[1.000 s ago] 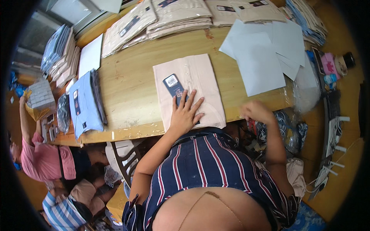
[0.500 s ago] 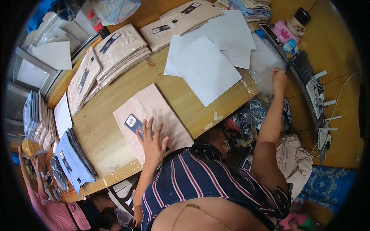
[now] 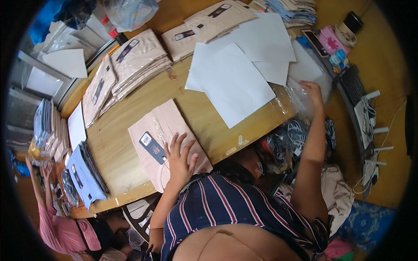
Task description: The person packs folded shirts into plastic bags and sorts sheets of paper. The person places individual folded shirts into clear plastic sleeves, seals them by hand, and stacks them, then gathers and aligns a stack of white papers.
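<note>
A folded pale pink shirt [image 3: 150,167] lies on the wooden table in front of me, with a dark hang tag [image 3: 151,148] on a thin string on it. My left hand [image 3: 179,158] rests on the shirt beside the tag, its fingers spread and flat. Out to the right, my right hand [image 3: 313,92] is at the table's edge over clear plastic bags [image 3: 298,102]. Its bent fingers appear to pinch the film of one bag. The exact hold of the fingertips is hard to make out.
White paper sheets [image 3: 233,80] overlap right of centre. Stacks of bagged pink shirts [image 3: 139,61] line the far side. A blue folded shirt stack [image 3: 85,176] sits at the left edge. Another person [image 3: 65,228] works at far left. A telephone [image 3: 352,82] stands at right.
My right hand has changed from a closed fist to bent fingers at the plastic film. My left hand has slid slightly right on the shirt, uncovering more of the tag.
</note>
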The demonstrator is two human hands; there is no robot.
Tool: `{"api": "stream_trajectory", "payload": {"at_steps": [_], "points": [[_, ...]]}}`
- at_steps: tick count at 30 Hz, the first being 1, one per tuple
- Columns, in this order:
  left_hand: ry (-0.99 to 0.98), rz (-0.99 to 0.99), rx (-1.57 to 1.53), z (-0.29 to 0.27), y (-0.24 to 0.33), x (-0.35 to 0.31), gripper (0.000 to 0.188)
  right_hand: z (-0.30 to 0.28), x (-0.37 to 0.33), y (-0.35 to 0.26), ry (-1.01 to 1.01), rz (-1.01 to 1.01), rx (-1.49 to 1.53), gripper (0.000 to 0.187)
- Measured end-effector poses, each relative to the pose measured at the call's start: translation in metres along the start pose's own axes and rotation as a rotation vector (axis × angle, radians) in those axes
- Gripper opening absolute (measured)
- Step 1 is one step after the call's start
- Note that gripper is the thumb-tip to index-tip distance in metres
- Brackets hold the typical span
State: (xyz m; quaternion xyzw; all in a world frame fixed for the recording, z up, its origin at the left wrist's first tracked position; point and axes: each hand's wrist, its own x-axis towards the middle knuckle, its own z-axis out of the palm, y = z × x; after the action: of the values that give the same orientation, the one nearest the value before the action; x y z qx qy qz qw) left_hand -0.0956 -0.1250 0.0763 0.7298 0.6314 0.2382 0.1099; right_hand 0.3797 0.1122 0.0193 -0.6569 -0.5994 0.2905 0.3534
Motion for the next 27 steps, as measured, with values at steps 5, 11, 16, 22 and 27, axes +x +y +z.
{"api": "stream_trajectory", "payload": {"at_steps": [5,11,16,22,27], "points": [[-0.035,0.032,-0.015,0.011,0.019,0.010,0.033,-0.024,-0.008,-0.042,0.025,-0.103,-0.455,0.016],[-0.067,0.161,-0.054,0.025,0.040,0.027,0.032,-0.033,0.019,0.001,0.199,-0.287,-0.438,0.022],[-0.077,0.239,-0.038,0.032,0.058,0.036,0.032,0.016,0.014,0.008,0.210,-0.158,-0.498,0.029],[-0.066,0.244,-0.064,0.034,0.057,0.034,0.031,-0.029,0.021,0.015,0.477,0.170,-0.547,0.032],[-0.069,0.263,-0.091,0.036,0.055,0.038,0.030,-0.087,0.016,0.060,0.353,0.522,-0.676,0.036]]}}
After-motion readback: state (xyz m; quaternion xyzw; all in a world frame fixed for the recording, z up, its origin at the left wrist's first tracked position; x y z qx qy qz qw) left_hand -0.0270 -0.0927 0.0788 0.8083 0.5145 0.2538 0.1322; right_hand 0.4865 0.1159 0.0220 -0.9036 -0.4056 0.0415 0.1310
